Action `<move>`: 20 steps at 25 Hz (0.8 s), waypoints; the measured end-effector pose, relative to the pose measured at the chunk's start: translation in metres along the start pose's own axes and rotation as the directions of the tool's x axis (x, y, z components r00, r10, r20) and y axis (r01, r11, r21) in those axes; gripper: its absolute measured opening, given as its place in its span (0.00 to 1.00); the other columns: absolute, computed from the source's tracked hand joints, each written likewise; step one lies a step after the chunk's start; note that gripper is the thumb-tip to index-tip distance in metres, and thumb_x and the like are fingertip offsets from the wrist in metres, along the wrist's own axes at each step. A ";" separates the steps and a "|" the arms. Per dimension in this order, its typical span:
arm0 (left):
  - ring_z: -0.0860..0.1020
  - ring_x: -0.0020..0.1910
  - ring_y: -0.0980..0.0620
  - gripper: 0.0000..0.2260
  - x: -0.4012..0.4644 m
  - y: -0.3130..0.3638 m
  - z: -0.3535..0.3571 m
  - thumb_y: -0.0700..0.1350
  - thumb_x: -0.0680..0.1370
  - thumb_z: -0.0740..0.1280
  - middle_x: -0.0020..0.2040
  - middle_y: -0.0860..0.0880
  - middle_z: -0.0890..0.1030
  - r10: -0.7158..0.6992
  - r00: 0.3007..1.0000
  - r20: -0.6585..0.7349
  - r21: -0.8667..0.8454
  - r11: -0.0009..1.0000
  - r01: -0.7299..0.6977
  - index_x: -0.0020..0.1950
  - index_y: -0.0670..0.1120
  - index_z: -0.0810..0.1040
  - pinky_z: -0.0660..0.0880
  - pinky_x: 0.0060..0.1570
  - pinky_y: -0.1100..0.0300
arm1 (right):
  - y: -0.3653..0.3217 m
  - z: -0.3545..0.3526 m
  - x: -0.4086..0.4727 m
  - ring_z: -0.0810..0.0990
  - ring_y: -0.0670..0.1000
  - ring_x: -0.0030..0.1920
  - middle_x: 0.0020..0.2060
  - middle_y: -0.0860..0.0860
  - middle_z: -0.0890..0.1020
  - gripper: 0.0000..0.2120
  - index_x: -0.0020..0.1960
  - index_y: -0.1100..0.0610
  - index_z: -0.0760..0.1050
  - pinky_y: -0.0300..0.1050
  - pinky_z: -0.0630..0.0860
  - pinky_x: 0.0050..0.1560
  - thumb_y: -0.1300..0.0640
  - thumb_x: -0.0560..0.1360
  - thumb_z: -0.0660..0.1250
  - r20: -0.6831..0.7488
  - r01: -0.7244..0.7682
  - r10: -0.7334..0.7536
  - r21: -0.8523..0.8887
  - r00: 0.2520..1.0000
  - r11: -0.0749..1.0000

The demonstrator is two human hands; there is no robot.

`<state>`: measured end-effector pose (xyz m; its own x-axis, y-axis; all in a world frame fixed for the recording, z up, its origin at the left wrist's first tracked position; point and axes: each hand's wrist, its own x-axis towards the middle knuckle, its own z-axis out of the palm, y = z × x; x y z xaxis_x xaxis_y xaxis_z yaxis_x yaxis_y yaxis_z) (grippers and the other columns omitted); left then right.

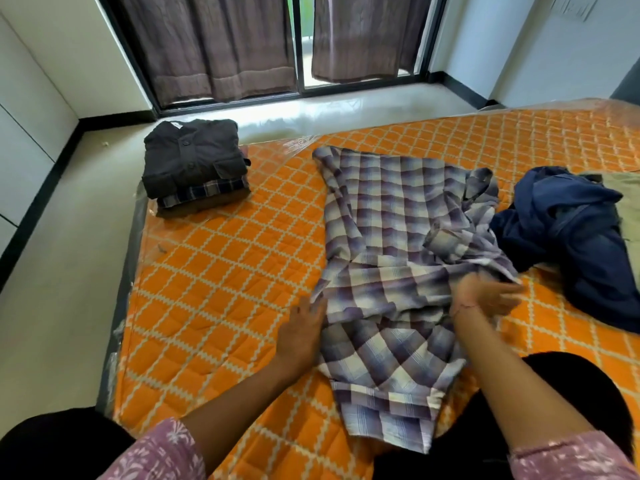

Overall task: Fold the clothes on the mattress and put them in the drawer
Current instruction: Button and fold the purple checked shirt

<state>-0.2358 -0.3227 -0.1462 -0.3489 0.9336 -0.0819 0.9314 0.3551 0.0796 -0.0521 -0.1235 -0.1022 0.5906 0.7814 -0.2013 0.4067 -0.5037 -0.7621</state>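
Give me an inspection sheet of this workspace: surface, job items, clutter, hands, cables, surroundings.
Surface: orange mattress in clear plastic wrap, on the floor.
Job's things: checked shirt spread out, unfolded; folded stack at the far left corner, dark shirt on top; navy garment crumpled at right, a khaki garment behind it.
Clutter: nothing seen.
Hands: left hand flat at the checked shirt's left edge; right hand at its bunched right side, blurred.
Cables: nothing seen.
Surroundings: curtains over a glass door; no drawer in view.
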 end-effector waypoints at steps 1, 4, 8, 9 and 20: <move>0.71 0.57 0.42 0.27 -0.009 -0.006 0.004 0.46 0.80 0.61 0.65 0.42 0.64 -0.012 1.000 0.016 -0.047 0.999 0.013 0.77 0.50 0.56 0.70 0.40 0.56 | 0.010 0.002 -0.016 0.58 0.63 0.73 0.74 0.61 0.56 0.36 0.77 0.59 0.51 0.58 0.58 0.70 0.53 0.76 0.64 0.046 0.265 -0.261 -0.147 0.964 0.953; 0.75 0.43 0.44 0.22 -0.017 -0.016 0.003 0.41 0.74 0.71 0.55 0.43 0.71 0.106 0.994 -0.036 -0.073 0.991 -0.108 0.67 0.47 0.71 0.65 0.28 0.58 | 0.042 0.014 -0.066 0.65 0.57 0.69 0.69 0.55 0.67 0.33 0.72 0.53 0.62 0.57 0.61 0.69 0.38 0.73 0.62 0.780 0.987 -0.617 -0.002 0.103 0.162; 0.73 0.52 0.41 0.18 -0.021 -0.020 0.002 0.37 0.79 0.61 0.62 0.38 0.69 0.198 0.967 0.157 0.234 0.944 -0.231 0.69 0.43 0.65 0.65 0.36 0.55 | 0.041 0.027 -0.100 0.76 0.56 0.55 0.55 0.55 0.77 0.14 0.58 0.57 0.73 0.50 0.71 0.52 0.50 0.77 0.60 0.937 0.967 -0.314 0.076 -0.153 -0.243; 0.72 0.53 0.41 0.16 -0.025 -0.021 0.000 0.37 0.81 0.56 0.61 0.38 0.69 0.174 0.950 0.259 0.270 0.931 -0.245 0.69 0.42 0.62 0.65 0.38 0.54 | 0.041 0.030 -0.108 0.78 0.56 0.52 0.52 0.56 0.79 0.12 0.55 0.58 0.75 0.50 0.73 0.49 0.52 0.77 0.60 0.943 0.975 -0.304 0.072 -0.135 -0.209; 0.70 0.32 0.50 0.09 0.032 -0.059 -0.049 0.50 0.81 0.61 0.35 0.47 0.72 0.094 0.623 0.777 -0.311 0.917 0.250 0.45 0.45 0.72 0.70 0.34 0.57 | -0.009 0.047 -0.124 0.75 0.47 0.35 0.38 0.52 0.78 0.06 0.48 0.57 0.78 0.39 0.72 0.39 0.61 0.78 0.63 0.985 0.856 0.133 0.024 -0.108 0.517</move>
<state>-0.3069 -0.3118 -0.1050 -0.0496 0.5767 -0.8154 0.7343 0.5745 0.3616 -0.1618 -0.1986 -0.0987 -0.6964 0.2113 -0.6859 0.6989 0.4171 -0.5811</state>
